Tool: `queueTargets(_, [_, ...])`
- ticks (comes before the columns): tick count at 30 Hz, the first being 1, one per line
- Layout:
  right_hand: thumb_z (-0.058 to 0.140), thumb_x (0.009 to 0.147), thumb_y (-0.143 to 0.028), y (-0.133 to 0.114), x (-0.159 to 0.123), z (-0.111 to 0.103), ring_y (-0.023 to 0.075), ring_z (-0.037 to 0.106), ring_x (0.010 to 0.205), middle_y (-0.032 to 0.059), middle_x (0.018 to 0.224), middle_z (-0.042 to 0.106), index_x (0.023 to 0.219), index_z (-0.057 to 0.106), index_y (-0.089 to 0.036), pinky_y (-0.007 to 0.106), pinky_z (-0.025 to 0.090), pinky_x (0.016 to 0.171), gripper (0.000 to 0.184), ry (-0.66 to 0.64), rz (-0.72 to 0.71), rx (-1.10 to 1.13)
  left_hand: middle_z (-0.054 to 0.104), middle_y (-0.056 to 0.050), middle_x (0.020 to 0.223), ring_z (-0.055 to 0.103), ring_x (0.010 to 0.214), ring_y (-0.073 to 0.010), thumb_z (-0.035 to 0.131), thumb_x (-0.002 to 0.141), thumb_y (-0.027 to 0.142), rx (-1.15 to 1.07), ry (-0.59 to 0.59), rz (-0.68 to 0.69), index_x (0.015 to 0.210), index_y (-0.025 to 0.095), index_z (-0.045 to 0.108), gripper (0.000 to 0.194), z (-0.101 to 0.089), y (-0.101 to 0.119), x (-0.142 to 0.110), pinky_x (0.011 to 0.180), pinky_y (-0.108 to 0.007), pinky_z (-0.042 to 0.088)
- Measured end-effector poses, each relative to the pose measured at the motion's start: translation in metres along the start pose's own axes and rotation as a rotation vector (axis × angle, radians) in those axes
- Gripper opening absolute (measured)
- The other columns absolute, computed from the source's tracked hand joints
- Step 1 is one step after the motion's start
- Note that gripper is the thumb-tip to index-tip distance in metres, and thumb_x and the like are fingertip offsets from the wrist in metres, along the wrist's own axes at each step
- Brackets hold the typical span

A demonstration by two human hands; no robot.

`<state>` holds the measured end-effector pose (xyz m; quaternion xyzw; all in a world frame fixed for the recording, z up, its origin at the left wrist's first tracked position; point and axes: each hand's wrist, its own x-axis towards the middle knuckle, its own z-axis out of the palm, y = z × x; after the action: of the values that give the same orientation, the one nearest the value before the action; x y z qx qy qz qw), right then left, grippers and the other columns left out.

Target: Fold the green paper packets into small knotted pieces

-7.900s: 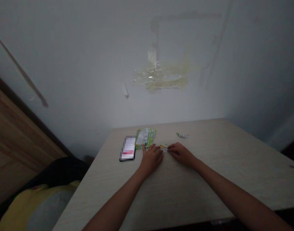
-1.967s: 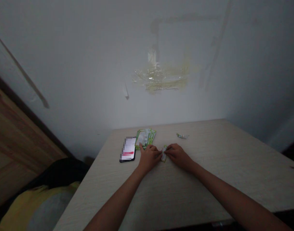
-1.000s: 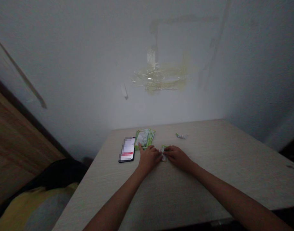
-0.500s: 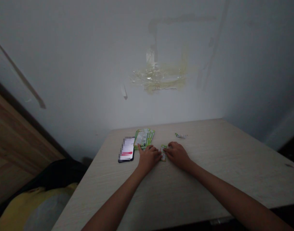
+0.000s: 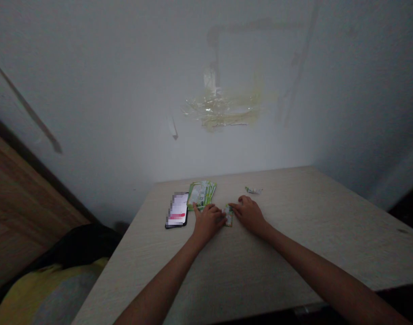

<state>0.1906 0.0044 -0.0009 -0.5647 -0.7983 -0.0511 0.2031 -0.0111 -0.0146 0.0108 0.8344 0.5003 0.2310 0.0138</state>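
Packet (image 5: 230, 218) flat on table (image 5: 294, 234), between left hand (image 5: 208, 223) and right hand (image 5: 250, 215)
Left half-curled over its near side; right loosely spread, touching its far right corner; can't tell if either pinches; best pinned left, smoothed lightly right, kept clear of stack (image 5: 200, 195)

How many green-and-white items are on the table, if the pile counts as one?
3: the pile beside the phone; the small piece between left hand and right hand; the crumpled piece beyond them. Some may be hidden.
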Motion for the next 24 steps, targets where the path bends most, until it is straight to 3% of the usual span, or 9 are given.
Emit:
queueTargets(11, [0.05, 0.094, -0.034, 0.011, 0.0, 0.01, 0.0244, 0.049, 0.11, 0.0117, 0.12, 0.053, 0.127, 0.06, -0.034, 0.039, 0.04, 0.093, 0.034, 0.047, -0.015, 0.126, 0.069, 0.0, 0.103, 0.052, 0.112, -0.0235, 0.058, 0.089, 0.035, 0.046, 0.017, 0.03, 0.107, 0.036, 0.067, 0.02, -0.004, 0.007, -0.004, 0.103, -0.074, -0.013])
queueTargets(17, [0.061, 0.088, -0.028, 0.02, 0.001, 0.015, 0.0227, 0.052, 0.106, 0.0099, 0.114, 0.057, 0.102, 0.075, -0.028, 0.038, 0.043, 0.094, 0.02, 0.117, -0.122, 0.336, 0.068, 0.0, 0.104, 0.051, 0.114, -0.0239, 0.058, 0.089, 0.037, 0.048, 0.002, 0.008, 0.11, 0.038, 0.067, 0.023, -0.003, 0.006, -0.001, 0.105, -0.072, -0.013])
queueTargets(24, [0.065, 0.085, -0.025, 0.016, 0.001, 0.014, 0.0228, 0.053, 0.106, 0.0104, 0.114, 0.058, 0.102, 0.075, -0.029, 0.038, 0.044, 0.091, 0.02, 0.088, -0.177, 0.314, 0.067, 0.0, 0.101, 0.051, 0.113, -0.0241, 0.059, 0.087, 0.042, 0.009, -0.071, -0.019, 0.109, 0.039, 0.068, 0.023, -0.002, -0.003, 0.005, 0.105, -0.073, -0.009])
